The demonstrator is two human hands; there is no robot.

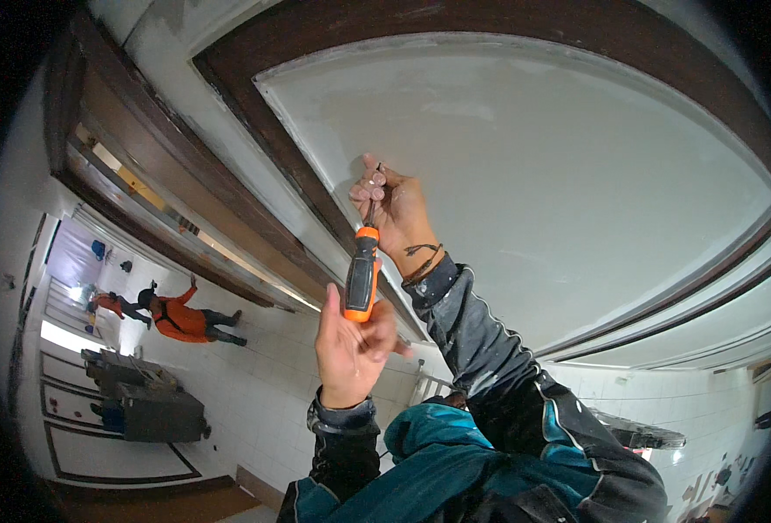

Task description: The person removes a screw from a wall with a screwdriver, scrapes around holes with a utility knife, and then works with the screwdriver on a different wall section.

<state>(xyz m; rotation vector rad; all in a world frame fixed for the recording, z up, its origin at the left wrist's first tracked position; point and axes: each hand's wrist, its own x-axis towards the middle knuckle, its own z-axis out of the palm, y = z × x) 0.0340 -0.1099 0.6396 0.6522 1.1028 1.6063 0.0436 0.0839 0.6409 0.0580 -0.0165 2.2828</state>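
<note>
An orange and black screwdriver (363, 275) points up toward the pale ceiling panel (525, 174), close to its left edge by the dark brown trim (272, 131). My right hand (398, 209) reaches up from the right, its fingers closed around the thin metal shaft near the tip. Whatever the tip meets is too small to make out. At the lower end of the handle is my left hand (349, 353), thumb raised along one side and fingers curled at the other, slightly blurred. White dust marks the right fingers and the dark sleeve (481, 322).
A brown beam-like ledge (176, 166) runs beside the panel on the left. Far below, a person in orange (185, 318) stands with an arm raised, near another person (111, 305). A grey cabinet-like block (163, 414) stands lower left; a dark rack-like object (642, 431) is at right.
</note>
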